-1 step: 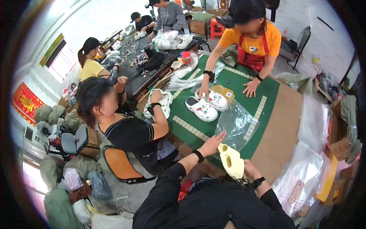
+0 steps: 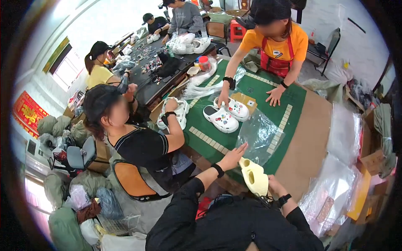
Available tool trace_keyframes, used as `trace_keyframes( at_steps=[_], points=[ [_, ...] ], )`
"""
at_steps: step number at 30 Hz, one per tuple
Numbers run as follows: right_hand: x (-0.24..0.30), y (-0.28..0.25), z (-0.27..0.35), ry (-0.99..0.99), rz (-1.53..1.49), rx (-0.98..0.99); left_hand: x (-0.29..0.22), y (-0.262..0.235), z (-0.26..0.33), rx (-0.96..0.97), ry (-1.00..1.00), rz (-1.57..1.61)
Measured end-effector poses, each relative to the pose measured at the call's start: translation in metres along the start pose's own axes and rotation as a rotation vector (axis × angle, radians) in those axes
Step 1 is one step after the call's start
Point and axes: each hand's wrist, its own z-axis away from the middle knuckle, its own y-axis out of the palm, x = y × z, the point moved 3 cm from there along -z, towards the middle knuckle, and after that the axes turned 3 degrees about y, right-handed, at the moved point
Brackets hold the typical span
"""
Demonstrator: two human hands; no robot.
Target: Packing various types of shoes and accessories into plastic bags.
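Two hands come up from the lower edge in black sleeves. The left hand (image 2: 233, 156) lies with its fingers straight and held loosely together, the fingertips reaching to the edge of a clear plastic bag (image 2: 260, 134) spread on the green table mat (image 2: 293, 108); it holds nothing, and a dark band circles its wrist. The right hand (image 2: 272, 184) is curled around the lower end of a pale yellow clog (image 2: 253, 175), gripping it from the right and from beneath; most of its fingers are hidden behind the shoe, so how far they spread cannot be told. The clog is held at the near edge of the table, just right of the left hand, its opening facing up toward the camera.

Beyond the plastic bag, a pair of white clogs (image 2: 226, 115) with small coloured charms stands on the mat. A person in an orange shirt and red apron leans over from the far side, one hand (image 2: 223, 99) touching the white pair, the other hand (image 2: 275, 97) flat on the mat. At the left, a seated person in a black top holds another pair of white clogs (image 2: 173, 113) at the table's corner. More clear bags (image 2: 335, 188) lie on the brown board (image 2: 310, 142) to the right.
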Motion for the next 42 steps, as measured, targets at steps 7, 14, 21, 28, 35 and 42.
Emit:
trace_keyframes(
  at_steps=[7,14,21,28,35,42],
  points=[
    [-0.012,-0.01,0.01,-0.033,-0.071,-0.042,-0.032,-0.008,-0.019,0.194,0.066,0.053],
    [-0.002,-0.012,0.023,-0.206,0.052,-0.344,-0.047,0.01,-0.021,0.088,0.126,0.14],
    [0.011,-0.008,0.022,-0.542,0.486,-0.793,-0.063,0.006,-0.019,-0.003,0.019,0.137],
    [0.005,-0.017,0.028,-0.514,0.696,-0.968,-0.088,0.014,-0.024,-0.035,0.05,0.191],
    [0.007,-0.022,0.041,-0.513,0.183,-0.822,-0.064,0.015,-0.011,-0.189,-0.043,0.095],
    [-0.008,-0.071,0.079,-0.387,0.222,-0.883,-0.066,-0.001,-0.02,-0.198,-0.004,0.254]
  ],
)
